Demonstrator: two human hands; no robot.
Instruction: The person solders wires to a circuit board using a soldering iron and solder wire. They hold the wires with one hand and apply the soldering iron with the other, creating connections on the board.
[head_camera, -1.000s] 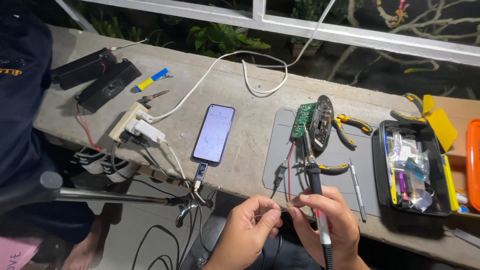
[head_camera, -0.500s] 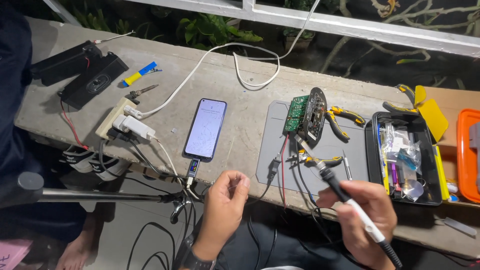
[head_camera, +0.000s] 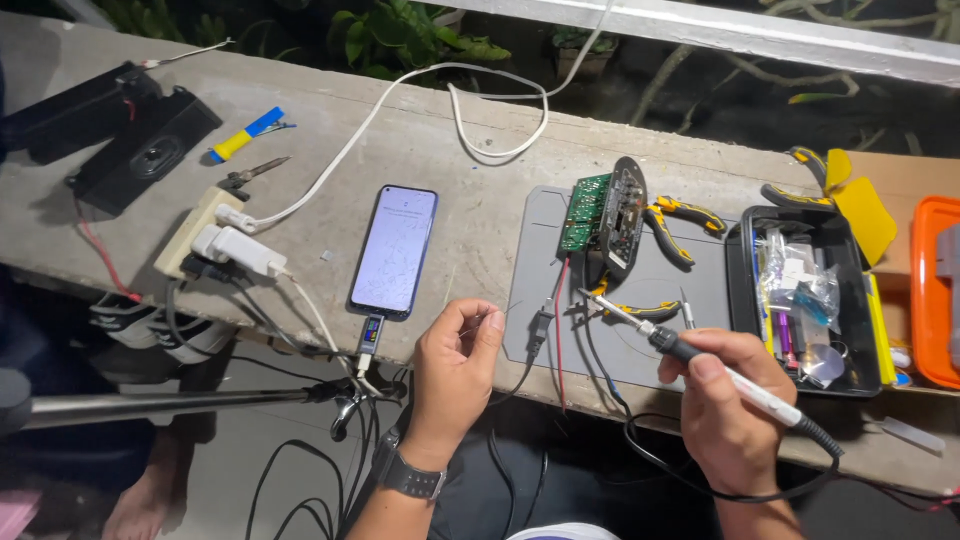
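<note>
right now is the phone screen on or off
On: the smartphone lies flat, face up on the concrete ledge, its screen glowing pale, with a cable plugged into its near end.

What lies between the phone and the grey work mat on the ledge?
Head view: bare concrete ledge between phone and grey mat; the left hand sits at its near edge.

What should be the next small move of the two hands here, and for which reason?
Probably bring the soldering iron tip and the thin wire in the left hand together over the grey mat: the right hand holds the iron tip raised, pointing toward the green circuit board.
</note>
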